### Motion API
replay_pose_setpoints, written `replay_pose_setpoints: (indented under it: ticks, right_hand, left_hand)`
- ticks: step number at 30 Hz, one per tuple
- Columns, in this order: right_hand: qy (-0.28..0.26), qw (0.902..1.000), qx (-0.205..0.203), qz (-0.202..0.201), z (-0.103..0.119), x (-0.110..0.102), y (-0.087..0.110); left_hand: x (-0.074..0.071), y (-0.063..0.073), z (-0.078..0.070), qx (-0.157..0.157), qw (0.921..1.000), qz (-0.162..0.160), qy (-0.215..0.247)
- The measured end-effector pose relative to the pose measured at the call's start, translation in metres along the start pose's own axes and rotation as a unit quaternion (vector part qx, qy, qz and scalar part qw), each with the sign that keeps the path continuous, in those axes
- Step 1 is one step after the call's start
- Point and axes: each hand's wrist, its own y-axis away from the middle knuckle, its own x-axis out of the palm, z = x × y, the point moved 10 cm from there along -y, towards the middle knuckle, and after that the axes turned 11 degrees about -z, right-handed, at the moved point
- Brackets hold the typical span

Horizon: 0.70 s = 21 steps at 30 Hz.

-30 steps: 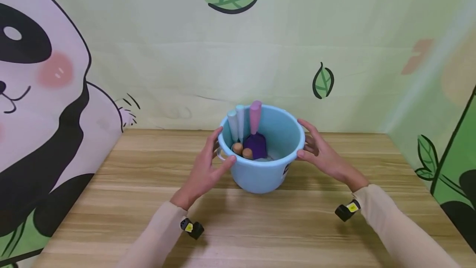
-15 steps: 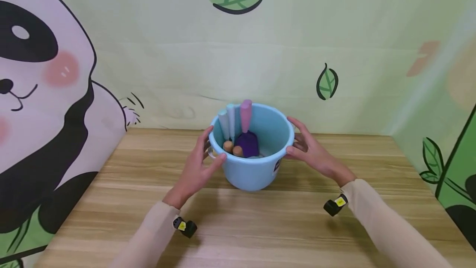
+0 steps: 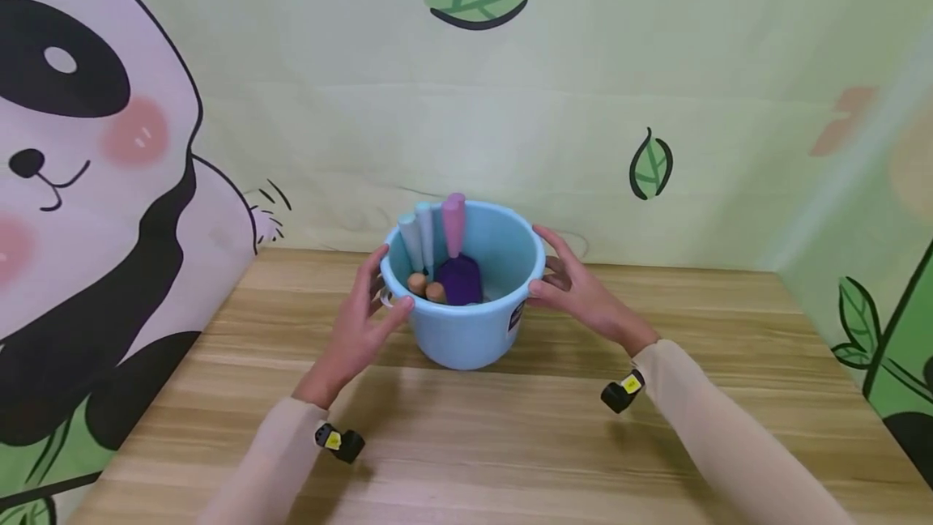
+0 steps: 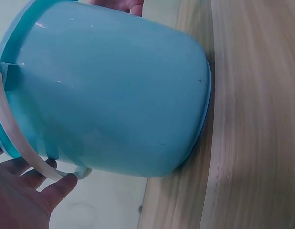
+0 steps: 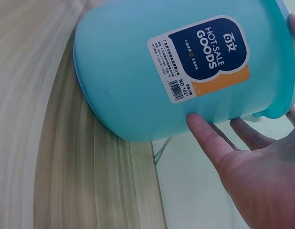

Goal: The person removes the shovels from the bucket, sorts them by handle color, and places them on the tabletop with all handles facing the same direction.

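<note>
A light blue plastic bucket stands upright on the wooden table, or very close to its surface. My left hand grips its left side, thumb on the near rim and fingers by the white bail handle. On the opposite side my right hand holds the rim, its fingers spread along the wall below the printed label. Inside the bucket lean two pale blue handles, a pink handle, a dark purple scoop-like blade and two round wooden ends. Their lower parts are hidden.
The wood-grain table reaches back to a printed cloth backdrop with a panda and leaves, close behind the bucket. Small black wrist cameras sit at both sleeves.
Both hands have shifted the bucket leftward across the table, keeping their hold on its two sides. The contents have travelled with it. The head view has turned slightly left.
</note>
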Motion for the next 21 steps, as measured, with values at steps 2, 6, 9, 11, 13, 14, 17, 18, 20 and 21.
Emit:
replay_pose_setpoints:
  ticks: [2,6,9,11,13,14,17,18,20,21]
  right_hand:
    - [0.0,1.0,0.001,0.002,-0.001,0.006,-0.005]
    - [0.002,1.0,0.0,0.008,-0.002,0.017,-0.013]
    - [-0.001,0.9999,0.0,0.011,-0.003,0.023,-0.019]
    - [-0.007,0.9999,0.001,0.014,-0.003,0.027,-0.022]
    - [-0.011,0.9998,0.002,0.016,-0.003,0.032,-0.026]
    - [-0.013,0.9998,0.002,0.017,-0.003,0.034,-0.028]
    - [-0.02,0.9995,0.0,0.023,-0.003,0.042,-0.034]
    - [-0.023,0.9994,0.0,0.025,-0.003,0.044,-0.036]
    - [-0.03,0.9991,-0.001,0.03,-0.003,0.05,-0.039]
    - [-0.033,0.9989,-0.001,0.033,-0.003,0.053,-0.041]
  left_hand:
    - [-0.006,0.0,0.002,0.0,1.0,-0.007,0.005]
    - [-0.017,0.001,0.006,-0.006,0.9997,-0.02,0.011]
    - [-0.024,0.001,0.009,-0.014,0.9996,-0.024,0.01]
    - [-0.029,0.0,0.011,-0.015,0.9995,-0.027,0.01]
    - [-0.034,0.0,0.012,-0.018,0.9993,-0.031,0.011]
    - [-0.036,0.0,0.013,-0.019,0.9992,-0.032,0.013]
    - [-0.043,0.0,0.017,-0.023,0.9989,-0.037,0.015]
    - [-0.046,0.0,0.017,-0.022,0.9989,-0.04,0.015]
    - [-0.051,0.0,0.018,-0.016,0.9988,-0.045,0.011]
    - [-0.053,0.001,0.019,-0.013,0.9987,-0.048,0.009]
